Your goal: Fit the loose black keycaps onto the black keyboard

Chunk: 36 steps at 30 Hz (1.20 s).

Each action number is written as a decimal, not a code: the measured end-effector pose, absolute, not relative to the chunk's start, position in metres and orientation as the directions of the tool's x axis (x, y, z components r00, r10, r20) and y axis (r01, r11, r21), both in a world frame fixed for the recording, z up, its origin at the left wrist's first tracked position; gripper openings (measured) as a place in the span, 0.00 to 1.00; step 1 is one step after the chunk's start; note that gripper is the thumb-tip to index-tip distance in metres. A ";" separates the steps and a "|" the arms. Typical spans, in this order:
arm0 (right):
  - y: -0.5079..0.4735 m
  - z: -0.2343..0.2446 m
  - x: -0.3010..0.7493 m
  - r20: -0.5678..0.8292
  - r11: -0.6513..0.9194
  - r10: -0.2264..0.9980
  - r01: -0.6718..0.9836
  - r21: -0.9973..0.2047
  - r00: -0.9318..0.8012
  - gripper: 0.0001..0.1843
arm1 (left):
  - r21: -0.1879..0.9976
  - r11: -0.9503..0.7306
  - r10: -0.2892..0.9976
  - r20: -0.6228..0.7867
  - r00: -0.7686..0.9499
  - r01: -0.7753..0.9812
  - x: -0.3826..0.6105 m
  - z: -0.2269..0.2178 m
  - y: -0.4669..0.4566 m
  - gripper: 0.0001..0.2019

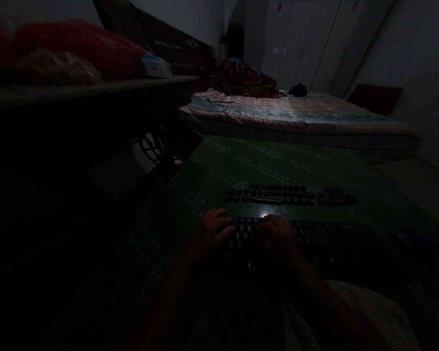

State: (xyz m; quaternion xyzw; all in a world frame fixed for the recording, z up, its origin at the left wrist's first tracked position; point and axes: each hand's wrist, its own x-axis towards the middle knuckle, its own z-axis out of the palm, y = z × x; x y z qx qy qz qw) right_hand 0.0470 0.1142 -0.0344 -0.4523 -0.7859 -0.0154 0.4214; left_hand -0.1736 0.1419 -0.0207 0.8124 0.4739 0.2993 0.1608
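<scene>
The room is very dark. A black keyboard (pixel 314 239) lies on a green printed mat (pixel 278 165) in front of me. My left hand (pixel 212 230) curls over the keyboard's left end, fingers bent onto the keys. My right hand (pixel 278 236) rests just to its right, fingers bent down among the keys; what they pinch, if anything, is hidden. Farther out on the mat, several loose black keycaps (pixel 285 194) lie in rows shaped like a keyboard.
A bed (pixel 296 117) with a striped cover and a bundle of colourful cloth (pixel 245 78) stands beyond the mat. At left, a dark shelf (pixel 95 87) carries red bags. A pale box (pixel 131 165) lies beside the mat's left edge.
</scene>
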 end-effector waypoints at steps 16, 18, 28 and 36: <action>0.112 -0.046 0.047 0.708 0.628 0.655 0.711 -0.317 -0.264 0.11 | 0.432 -0.600 0.796 0.407 0.448 0.673 -0.175 -0.022 0.134 0.13; 0.112 -0.050 0.049 0.721 0.651 0.636 0.693 -0.308 -0.277 0.10 | 0.420 -0.604 0.793 0.408 0.453 0.678 -0.175 -0.022 0.131 0.13; 0.116 -0.069 0.052 0.705 0.648 0.641 0.706 -0.286 -0.303 0.12 | 0.428 -0.592 0.800 0.409 0.438 0.682 -0.175 -0.028 0.125 0.13; 0.126 -0.072 0.060 0.717 0.723 0.557 0.669 -0.171 -0.419 0.13 | 0.446 -0.553 0.829 0.383 0.408 0.704 -0.174 -0.024 0.121 0.10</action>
